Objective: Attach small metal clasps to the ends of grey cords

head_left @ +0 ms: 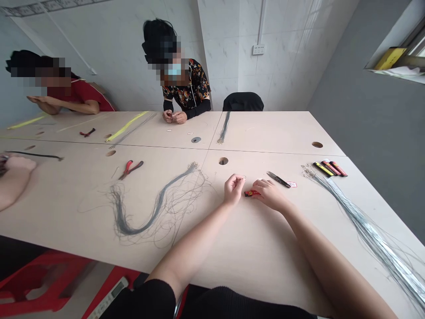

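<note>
My left hand (234, 188) is pinched shut above the pale table (99, 212), and whatever sits at its fingertips is too small to make out. My right hand (268, 195) rests curled on the tabletop, its fingertips close to a small red packet (251, 193) lying between my hands. Just beyond it lie black-handled pliers (278, 179). A loose bundle of fine grey wires (156, 208) curves across the table to my left. Another long grey bundle (368, 235) stretches along the right side.
Red-handled pliers (130, 169) lie left of the wires. Several red and yellow tubes (330, 168) stand near the right edge. Two seated people work across the table, one with hands (172, 116) together. Another person's hand (18, 165) rests at the left. The table has round holes.
</note>
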The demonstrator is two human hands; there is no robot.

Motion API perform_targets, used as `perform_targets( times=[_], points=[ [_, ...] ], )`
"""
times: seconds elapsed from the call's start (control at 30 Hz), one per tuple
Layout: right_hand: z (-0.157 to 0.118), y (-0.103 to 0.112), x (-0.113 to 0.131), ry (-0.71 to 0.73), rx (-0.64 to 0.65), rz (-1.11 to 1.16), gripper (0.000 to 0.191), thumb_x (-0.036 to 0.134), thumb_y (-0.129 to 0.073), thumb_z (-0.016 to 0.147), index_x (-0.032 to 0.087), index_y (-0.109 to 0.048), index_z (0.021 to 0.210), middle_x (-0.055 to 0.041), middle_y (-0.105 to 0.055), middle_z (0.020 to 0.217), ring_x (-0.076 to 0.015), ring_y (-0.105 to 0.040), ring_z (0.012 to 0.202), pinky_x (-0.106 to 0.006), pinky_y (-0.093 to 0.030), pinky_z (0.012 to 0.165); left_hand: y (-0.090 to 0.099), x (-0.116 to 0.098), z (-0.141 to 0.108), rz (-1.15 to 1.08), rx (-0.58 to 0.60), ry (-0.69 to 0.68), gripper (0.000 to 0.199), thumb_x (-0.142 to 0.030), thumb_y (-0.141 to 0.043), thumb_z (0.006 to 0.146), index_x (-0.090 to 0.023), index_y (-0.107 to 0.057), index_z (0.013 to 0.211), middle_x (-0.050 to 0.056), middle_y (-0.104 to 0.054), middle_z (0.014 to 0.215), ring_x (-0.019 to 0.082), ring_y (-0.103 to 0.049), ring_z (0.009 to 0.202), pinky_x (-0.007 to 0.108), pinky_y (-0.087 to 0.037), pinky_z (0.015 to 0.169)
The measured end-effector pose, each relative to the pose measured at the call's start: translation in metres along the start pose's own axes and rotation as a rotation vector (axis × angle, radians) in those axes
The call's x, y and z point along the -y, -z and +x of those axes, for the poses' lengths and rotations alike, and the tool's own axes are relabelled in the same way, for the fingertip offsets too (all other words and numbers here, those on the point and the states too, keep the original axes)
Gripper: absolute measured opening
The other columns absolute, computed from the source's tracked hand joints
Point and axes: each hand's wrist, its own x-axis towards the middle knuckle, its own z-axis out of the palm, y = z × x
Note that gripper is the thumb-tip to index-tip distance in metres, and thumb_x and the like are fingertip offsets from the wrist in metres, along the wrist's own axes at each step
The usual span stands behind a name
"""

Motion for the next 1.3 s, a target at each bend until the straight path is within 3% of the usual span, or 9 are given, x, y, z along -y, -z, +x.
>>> perform_targets(
  times=[0.07,0.17,0.3,0.43,0.6,0.8,1.0,1.3],
  points=[
    [-0.001,-0.003,-0.001,-0.078,-0.110,0.175,0.011,0.029,-0.048,0.090,0.020,-0.054,0.086,-0.0076,-0.062,0.088,-0.0205,-0.056,0.080,-0.033,-0.043,0.071,0.000,0.000,0.000,0.000,-0.042,-0.026,0.040,-0.054,-0.063,0.075,-0.018,-0.049,0.065,-0.004,-0.043,0.057,0.010,-0.038,0.055,0.024,-0.034,0.054],
    [0.000,-0.008,0.001,-0.205,-0.269,0.658,0.019,0.041,-0.045,0.090,0.023,-0.041,0.088,0.0001,-0.052,0.073,-0.0144,-0.047,0.061,-0.028,-0.040,0.058,0.000,-0.001,-0.002,0.004,-0.093,-0.065,0.040,-0.056,-0.061,0.077,-0.019,-0.050,0.067,-0.004,-0.044,0.058,0.010,-0.039,0.055,0.024,-0.034,0.054],
    [0.008,-0.018,0.016,-0.260,-0.148,1.277,0.037,0.058,-0.048,0.084,0.022,-0.041,0.079,0.0074,-0.032,0.055,-0.0087,-0.027,0.046,-0.023,-0.024,0.046,-0.002,-0.003,-0.006,0.004,-0.113,-0.097,0.040,-0.056,-0.060,0.079,-0.019,-0.049,0.068,-0.003,-0.044,0.059,0.010,-0.041,0.057,0.024,-0.036,0.056],
    [0.020,-0.031,0.033,-0.363,-0.075,1.504,0.055,0.072,-0.043,0.078,0.021,-0.039,0.057,0.0063,-0.028,0.044,-0.0070,-0.019,0.040,-0.023,-0.015,0.041,-0.006,-0.005,-0.011,0.019,-0.105,-0.118,0.039,-0.056,-0.059,0.081,-0.020,-0.048,0.070,-0.004,-0.044,0.059,0.010,-0.042,0.056,0.024,-0.037,0.055],
    [0.030,-0.045,0.040,-0.395,-0.151,1.590,0.055,0.070,-0.047,0.074,0.022,-0.037,0.049,0.0065,-0.022,0.034,-0.0074,-0.018,0.035,-0.024,-0.017,0.038,-0.010,-0.005,-0.013,-0.058,-0.120,-0.115,0.035,-0.052,-0.058,0.084,-0.021,-0.046,0.074,-0.005,-0.045,0.056,0.009,-0.043,0.051,0.023,-0.036,0.051],
    [0.032,-0.048,0.034,-0.347,-0.055,1.600,0.050,0.062,-0.042,0.076,0.022,-0.039,0.047,0.0048,-0.025,0.035,-0.0080,-0.020,0.035,-0.025,-0.018,0.039,-0.009,0.004,-0.012,-0.026,-0.066,-0.059,0.036,-0.055,-0.056,0.084,-0.021,-0.046,0.077,-0.006,-0.047,0.055,0.010,-0.044,0.046,0.024,-0.036,0.047],
    [0.028,-0.052,0.032,-0.320,-0.214,1.413,0.043,0.044,-0.043,0.080,0.022,-0.038,0.043,0.0005,-0.032,0.038,-0.0112,-0.029,0.041,-0.029,-0.024,0.045,-0.007,0.007,-0.011,0.065,-0.085,-0.056,0.039,-0.058,-0.054,0.084,-0.021,-0.047,0.075,-0.003,-0.047,0.059,0.010,-0.045,0.053,0.024,-0.036,0.051],
    [0.028,-0.054,0.029,-0.350,-0.219,1.471,0.039,0.041,-0.045,0.079,0.022,-0.035,0.046,0.0022,-0.030,0.041,-0.0106,-0.025,0.042,-0.028,-0.022,0.045,-0.008,0.003,-0.011,0.094,-0.043,-0.083,0.037,-0.055,-0.053,0.086,-0.020,-0.049,0.077,-0.003,-0.049,0.059,0.010,-0.046,0.054,0.024,-0.037,0.053]
  ],
)
